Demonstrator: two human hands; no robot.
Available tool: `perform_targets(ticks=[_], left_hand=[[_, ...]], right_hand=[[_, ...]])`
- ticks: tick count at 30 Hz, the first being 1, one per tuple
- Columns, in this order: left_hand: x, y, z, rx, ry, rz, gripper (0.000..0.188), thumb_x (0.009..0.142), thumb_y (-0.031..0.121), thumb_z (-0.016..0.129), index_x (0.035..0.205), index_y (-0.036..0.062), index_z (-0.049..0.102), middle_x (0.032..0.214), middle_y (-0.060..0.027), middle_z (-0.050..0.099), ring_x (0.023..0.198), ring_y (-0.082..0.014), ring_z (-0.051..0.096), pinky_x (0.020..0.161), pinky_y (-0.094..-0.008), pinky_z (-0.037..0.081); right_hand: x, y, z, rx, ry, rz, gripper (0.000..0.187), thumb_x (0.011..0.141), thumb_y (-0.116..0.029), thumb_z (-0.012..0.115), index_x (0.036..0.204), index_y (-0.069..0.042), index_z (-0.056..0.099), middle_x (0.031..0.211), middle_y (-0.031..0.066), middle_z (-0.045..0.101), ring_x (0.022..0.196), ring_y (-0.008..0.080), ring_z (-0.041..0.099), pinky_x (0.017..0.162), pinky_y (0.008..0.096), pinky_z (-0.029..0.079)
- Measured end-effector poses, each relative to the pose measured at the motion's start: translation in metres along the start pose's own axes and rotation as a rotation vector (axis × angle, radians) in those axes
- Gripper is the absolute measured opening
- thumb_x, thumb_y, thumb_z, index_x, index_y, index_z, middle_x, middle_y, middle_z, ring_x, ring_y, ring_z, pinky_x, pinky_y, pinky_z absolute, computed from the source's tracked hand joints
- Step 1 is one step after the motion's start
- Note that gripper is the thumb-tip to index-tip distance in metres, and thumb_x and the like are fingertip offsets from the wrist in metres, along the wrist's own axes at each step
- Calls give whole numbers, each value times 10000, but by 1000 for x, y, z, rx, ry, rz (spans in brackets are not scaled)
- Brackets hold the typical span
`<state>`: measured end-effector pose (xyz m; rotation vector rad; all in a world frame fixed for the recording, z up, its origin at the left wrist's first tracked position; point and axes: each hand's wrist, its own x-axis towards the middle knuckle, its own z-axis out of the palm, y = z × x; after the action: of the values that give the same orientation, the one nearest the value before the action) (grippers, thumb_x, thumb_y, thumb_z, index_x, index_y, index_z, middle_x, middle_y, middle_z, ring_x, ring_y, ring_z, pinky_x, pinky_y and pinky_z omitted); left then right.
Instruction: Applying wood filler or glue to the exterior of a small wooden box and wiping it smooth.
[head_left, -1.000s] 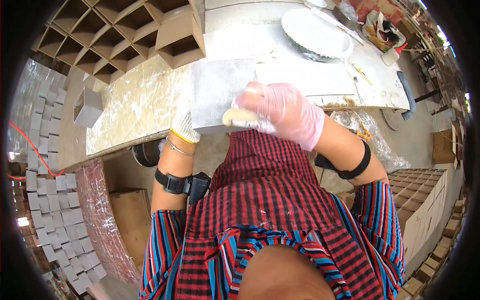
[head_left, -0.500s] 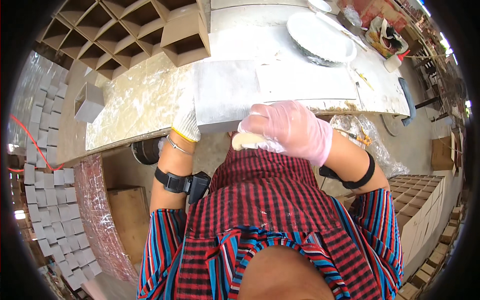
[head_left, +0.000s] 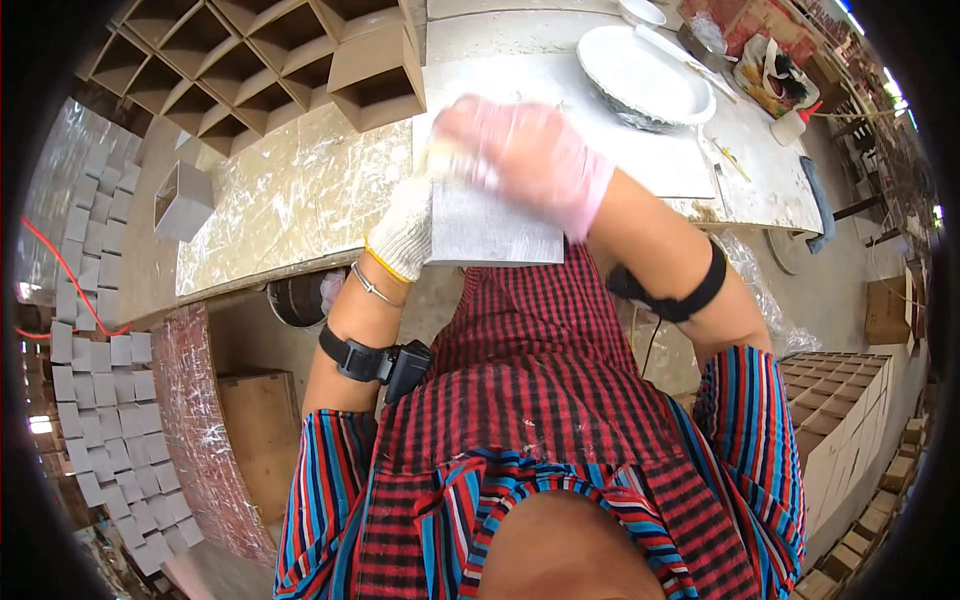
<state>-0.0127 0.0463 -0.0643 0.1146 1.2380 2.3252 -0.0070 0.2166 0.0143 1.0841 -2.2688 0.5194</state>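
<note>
My left hand (head_left: 404,222), in a white knitted glove with a yellow cuff, grips the left side of a grey box (head_left: 497,225); its fingers are largely hidden. The box's flat, streaky top faces up at the near edge of the worktable (head_left: 290,215). My right hand (head_left: 530,155), in a thin pink glove, is closed on a pale sponge (head_left: 443,160) over the far part of the box. Motion smears this hand and the sponge, and they cover the far end of the box top.
A stack of brown open boxes (head_left: 375,85) stands at the far left, near a small grey open box (head_left: 183,202). A white-coated basin (head_left: 650,80) and a bottle with a red tip (head_left: 788,125) sit on the right. Several grey boxes (head_left: 115,400) line the left side.
My right hand has swept the sponge from the near edge of the box to its far left part. My left hand and the box have shifted a little to the right.
</note>
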Motion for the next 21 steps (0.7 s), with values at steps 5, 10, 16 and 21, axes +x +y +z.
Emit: perform_targets(ticks=[5, 10, 16, 21], left_hand=[[-10, 5, 4, 49, 47, 12, 538, 978, 415, 308, 1319, 10, 407, 1243, -150, 521, 1051, -211, 571, 915, -340, 477], [-16, 4, 3, 118, 26, 6, 563, 970, 431, 318, 1334, 8, 387, 1287, -160, 490, 1082, -230, 555, 933, -368, 465], [-15, 2, 6, 178, 150, 20, 593, 953, 460, 344, 1350, 21, 371, 1314, -157, 473, 1129, -285, 530, 950, -428, 451], [4, -2, -44, -287, -348, -36, 604, 937, 468, 374, 1359, 36, 366, 1329, -159, 463, 1163, -299, 503, 955, -436, 445]], right_hand=[[-14, -1, -8, 312, -27, 63, 367, 876, -376, 537, 1081, -72, 541, 1028, 102, 621, 880, 304, 629, 743, 383, 522], [-22, -27, -3, 51, -123, -63, 327, 836, -331, 595, 1061, -96, 558, 925, 102, 615, 792, 270, 645, 683, 351, 537], [0, 44, -5, -137, 102, 245, 302, 778, -206, 678, 1037, -91, 573, 850, 86, 606, 738, 281, 632, 637, 367, 527], [-36, -19, -9, 277, 128, -19, 247, 774, -216, 684, 962, -91, 583, 827, 77, 607, 689, 279, 630, 588, 363, 515]])
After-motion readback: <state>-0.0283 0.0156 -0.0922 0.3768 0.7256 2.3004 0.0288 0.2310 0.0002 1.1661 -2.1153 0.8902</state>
